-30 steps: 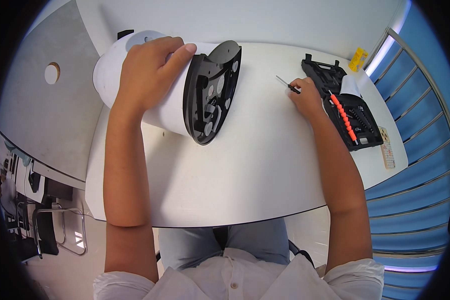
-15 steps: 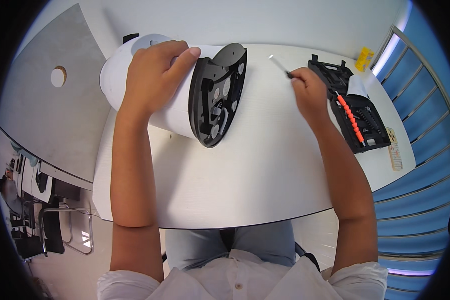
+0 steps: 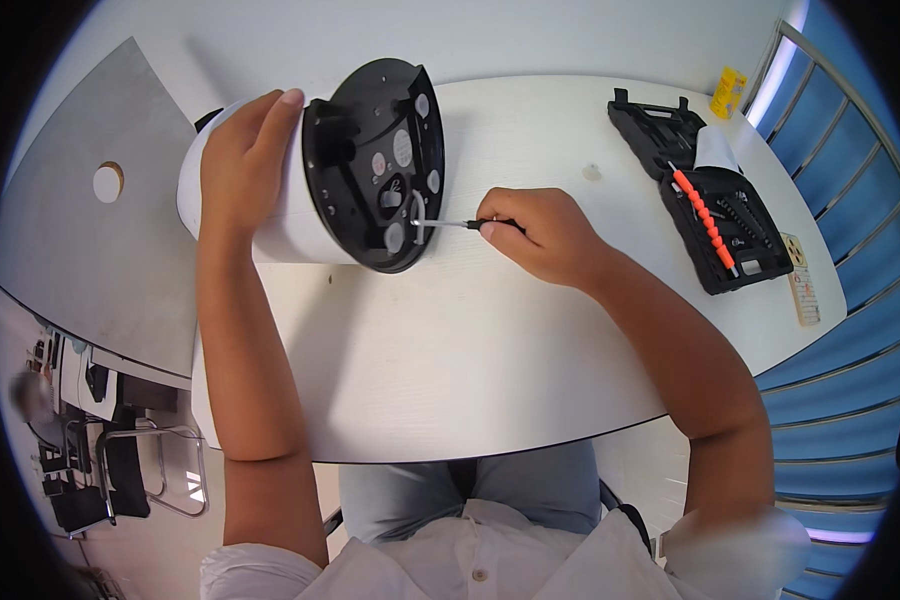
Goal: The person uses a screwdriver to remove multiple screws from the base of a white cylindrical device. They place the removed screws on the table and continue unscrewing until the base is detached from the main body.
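A white counter (image 3: 530,370) with rounded edges stands beside a blue wall and metal railing (image 3: 830,505), with a grey tabletop (image 3: 80,230) to its left. On the counter's right side lies an open black plastic tool case (image 3: 710,183) holding an orange beaded shaft (image 3: 703,217). A large white cylindrical appliance (image 3: 305,220) rests on its side at the counter's rear left, its black, rounded base (image 3: 363,187) dotted with pale discs and facing right. The left hand (image 3: 245,165) clasps the appliance from above, while the right hand (image 3: 540,228), fingers curled, grips a slim, black-handled screwdriver (image 3: 445,223) pointed leftward; whether its tip touches the base is hard to tell.
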The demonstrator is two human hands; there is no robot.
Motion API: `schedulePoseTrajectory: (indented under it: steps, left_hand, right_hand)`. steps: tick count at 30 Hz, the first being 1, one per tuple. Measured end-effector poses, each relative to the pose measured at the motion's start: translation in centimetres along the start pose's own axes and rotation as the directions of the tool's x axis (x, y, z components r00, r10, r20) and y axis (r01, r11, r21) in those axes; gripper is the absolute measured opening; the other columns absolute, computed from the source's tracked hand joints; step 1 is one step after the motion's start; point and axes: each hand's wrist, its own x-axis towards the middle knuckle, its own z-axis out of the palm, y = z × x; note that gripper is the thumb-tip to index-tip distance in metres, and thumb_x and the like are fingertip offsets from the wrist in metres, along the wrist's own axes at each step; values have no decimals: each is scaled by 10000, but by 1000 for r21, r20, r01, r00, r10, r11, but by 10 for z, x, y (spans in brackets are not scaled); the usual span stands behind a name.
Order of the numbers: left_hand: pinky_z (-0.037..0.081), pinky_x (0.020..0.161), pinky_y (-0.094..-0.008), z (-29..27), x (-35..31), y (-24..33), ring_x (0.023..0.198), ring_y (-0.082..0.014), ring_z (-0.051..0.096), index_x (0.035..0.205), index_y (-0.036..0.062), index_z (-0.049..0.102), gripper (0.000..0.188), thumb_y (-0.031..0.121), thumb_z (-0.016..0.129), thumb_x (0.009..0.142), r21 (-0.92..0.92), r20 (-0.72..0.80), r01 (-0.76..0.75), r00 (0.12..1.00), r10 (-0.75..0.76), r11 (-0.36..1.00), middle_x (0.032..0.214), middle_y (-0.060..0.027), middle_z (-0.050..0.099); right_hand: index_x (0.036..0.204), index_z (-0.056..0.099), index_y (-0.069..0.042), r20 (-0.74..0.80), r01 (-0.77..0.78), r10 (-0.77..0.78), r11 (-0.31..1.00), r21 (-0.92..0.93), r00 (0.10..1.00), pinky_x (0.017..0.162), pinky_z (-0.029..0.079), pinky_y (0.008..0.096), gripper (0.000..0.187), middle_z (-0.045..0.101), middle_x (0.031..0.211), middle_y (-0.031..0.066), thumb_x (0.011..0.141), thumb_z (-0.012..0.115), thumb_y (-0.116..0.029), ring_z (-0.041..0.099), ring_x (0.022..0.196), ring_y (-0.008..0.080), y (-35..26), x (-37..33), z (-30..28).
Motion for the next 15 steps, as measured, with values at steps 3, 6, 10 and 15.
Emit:
schedulePoseTrajectory:
  steps: [3, 6, 10, 15]
  left_hand:
    - [414, 725, -304, -3, 2, -7, 714, -221, 522, 860, -9, 616, 448, 416, 485, 917, -75, 25, -1, 1000, 3, 997, 737, -124, 590]
    - [408, 712, -298, -2, 2, -7, 696, -198, 493, 837, -11, 597, 439, 406, 485, 916, -82, 6, -45, 999, 46, 996, 714, -105, 563]
    - [405, 706, -293, -2, 3, -10, 689, -182, 476, 831, -11, 589, 427, 394, 486, 917, -90, 24, -30, 999, 33, 995, 707, -93, 552]
    - [413, 717, -286, -1, 2, -10, 694, -175, 488, 852, -11, 600, 431, 400, 488, 917, -112, 18, -6, 1000, 8, 994, 718, -82, 575]
  right_hand:
    - [852, 598, -41, -96, 148, -154, 987, -69, 983, 554, 413, 315, 91, 582, 689, 76, 809, 618, -119, 534, 579, 204, -14, -1, 9]
    - [843, 603, -84, -142, 165, -188, 974, -157, 972, 556, 453, 363, 88, 600, 690, 51, 771, 612, -133, 581, 613, 250, -17, -4, 18]
    - [822, 591, -79, -160, 131, -169, 966, -225, 973, 540, 451, 354, 78, 580, 660, 44, 763, 611, -126, 576, 597, 242, -15, -5, 25]
    - [794, 573, -73, -155, 168, -209, 956, -238, 966, 522, 450, 367, 79, 567, 631, 47, 751, 617, -124, 580, 584, 243, -15, -7, 29]
